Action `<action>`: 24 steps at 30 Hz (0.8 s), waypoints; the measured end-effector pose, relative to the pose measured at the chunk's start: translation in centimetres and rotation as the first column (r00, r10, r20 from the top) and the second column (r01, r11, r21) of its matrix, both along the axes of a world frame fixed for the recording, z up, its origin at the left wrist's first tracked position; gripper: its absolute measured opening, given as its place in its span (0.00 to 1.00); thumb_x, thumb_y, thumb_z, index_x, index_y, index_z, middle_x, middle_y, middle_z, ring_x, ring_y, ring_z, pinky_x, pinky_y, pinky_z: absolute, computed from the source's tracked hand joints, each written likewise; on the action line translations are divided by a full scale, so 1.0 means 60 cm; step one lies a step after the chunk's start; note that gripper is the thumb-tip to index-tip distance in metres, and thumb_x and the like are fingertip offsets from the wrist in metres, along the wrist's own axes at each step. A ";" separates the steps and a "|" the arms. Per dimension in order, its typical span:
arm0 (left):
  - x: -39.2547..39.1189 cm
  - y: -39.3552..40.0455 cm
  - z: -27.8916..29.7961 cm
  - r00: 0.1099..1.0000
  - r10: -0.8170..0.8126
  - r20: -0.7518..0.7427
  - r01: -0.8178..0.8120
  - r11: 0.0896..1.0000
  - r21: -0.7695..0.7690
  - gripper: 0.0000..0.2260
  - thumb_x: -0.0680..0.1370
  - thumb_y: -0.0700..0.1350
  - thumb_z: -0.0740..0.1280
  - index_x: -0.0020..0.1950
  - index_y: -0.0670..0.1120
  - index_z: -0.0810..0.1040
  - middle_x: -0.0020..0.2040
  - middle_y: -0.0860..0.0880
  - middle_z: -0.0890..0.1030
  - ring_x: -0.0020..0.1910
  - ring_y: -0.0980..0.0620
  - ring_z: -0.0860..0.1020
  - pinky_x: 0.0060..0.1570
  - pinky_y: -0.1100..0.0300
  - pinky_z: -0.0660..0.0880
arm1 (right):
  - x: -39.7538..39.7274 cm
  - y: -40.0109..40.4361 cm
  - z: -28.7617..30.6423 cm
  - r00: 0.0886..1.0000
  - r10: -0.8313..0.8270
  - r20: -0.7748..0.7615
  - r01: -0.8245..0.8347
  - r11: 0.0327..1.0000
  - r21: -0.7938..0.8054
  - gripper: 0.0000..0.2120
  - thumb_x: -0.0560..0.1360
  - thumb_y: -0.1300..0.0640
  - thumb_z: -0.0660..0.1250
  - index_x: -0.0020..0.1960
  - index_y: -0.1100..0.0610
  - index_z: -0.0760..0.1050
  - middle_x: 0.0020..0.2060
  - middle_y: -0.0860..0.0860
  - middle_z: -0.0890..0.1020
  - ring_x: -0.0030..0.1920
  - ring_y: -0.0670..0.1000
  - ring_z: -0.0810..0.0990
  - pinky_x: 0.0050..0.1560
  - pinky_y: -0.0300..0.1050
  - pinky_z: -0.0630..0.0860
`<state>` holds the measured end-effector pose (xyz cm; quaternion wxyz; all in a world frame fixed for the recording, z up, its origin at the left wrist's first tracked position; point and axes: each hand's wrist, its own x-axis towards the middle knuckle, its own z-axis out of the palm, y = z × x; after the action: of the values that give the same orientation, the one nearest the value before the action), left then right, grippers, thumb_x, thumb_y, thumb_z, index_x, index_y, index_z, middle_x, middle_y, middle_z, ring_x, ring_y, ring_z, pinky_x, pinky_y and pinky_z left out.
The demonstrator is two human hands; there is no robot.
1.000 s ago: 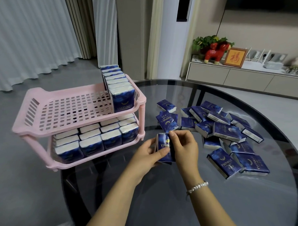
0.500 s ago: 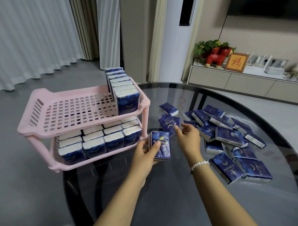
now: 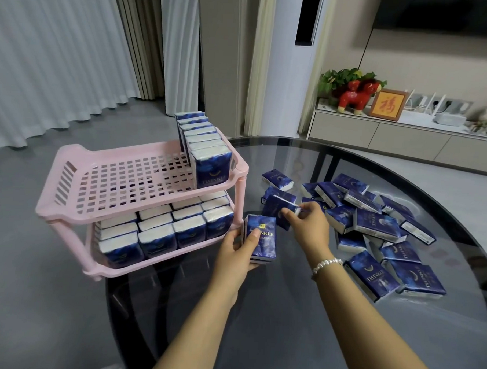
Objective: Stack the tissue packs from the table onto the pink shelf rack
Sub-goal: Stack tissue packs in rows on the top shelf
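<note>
Pink two-tier shelf rack (image 3: 69,176) stands at the glass table's (image 3: 314,327) left edge; its lower tier is packed, its upper tier carries one upright row at the right. Left hand (image 3: 239,254) grips a small upright stack of tissue packs (image 3: 261,238) beside the rack, apparently collecting a batch. Right hand (image 3: 305,223) pinches another pack (image 3: 277,211) from the loose pile (image 3: 374,226) further right.

**Room and Background**

A round dark glass table (image 3: 315,313) stands on a grey matte floor (image 3: 14,286). White sheer curtains (image 3: 55,50) and beige drapes (image 3: 137,40) hang at the left. A low beige cabinet (image 3: 378,134) lines the right-hand wall, carrying a green leafy plant (image 3: 344,77), a red animal figurine (image 3: 355,97), a gold-framed red character picture (image 3: 386,104) and a white router (image 3: 449,119).
</note>
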<state>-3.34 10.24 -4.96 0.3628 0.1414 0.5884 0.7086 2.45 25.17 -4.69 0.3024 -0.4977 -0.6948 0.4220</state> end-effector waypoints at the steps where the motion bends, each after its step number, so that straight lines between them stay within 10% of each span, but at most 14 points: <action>1: 0.000 0.000 -0.001 1.000 -0.012 -0.013 0.012 1.000 -0.004 0.15 0.78 0.46 0.66 0.65 0.49 0.74 0.55 0.50 0.82 0.50 0.55 0.82 0.51 0.51 0.80 | 0.010 -0.003 0.006 0.996 -0.006 -0.089 0.005 1.000 -0.009 0.14 0.73 0.51 0.70 0.53 0.55 0.71 0.48 0.52 0.81 0.44 0.49 0.78 0.41 0.42 0.73; 13: 0.007 0.002 -0.016 0.995 -0.051 -0.085 0.045 0.996 -0.071 0.22 0.75 0.56 0.68 0.69 0.54 0.72 0.65 0.51 0.77 0.60 0.51 0.78 0.59 0.44 0.76 | 0.090 -0.037 0.063 0.869 0.050 -0.492 -0.052 0.999 0.009 0.09 0.76 0.55 0.66 0.55 0.56 0.77 0.46 0.50 0.83 0.47 0.45 0.81 0.51 0.42 0.78; 24: 0.032 0.006 -0.005 0.995 -0.020 0.094 0.026 0.998 -0.063 0.14 0.82 0.52 0.56 0.58 0.48 0.79 0.55 0.44 0.82 0.51 0.46 0.81 0.56 0.45 0.77 | 0.081 -0.074 0.064 0.934 0.306 -0.183 -0.269 0.942 0.203 0.10 0.76 0.54 0.66 0.54 0.57 0.81 0.47 0.47 0.84 0.46 0.41 0.79 0.46 0.28 0.73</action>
<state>-1.43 10.60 -5.24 0.4025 0.1029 0.5916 0.6909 7.31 20.71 -0.86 0.3517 -0.3144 -0.7583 0.4498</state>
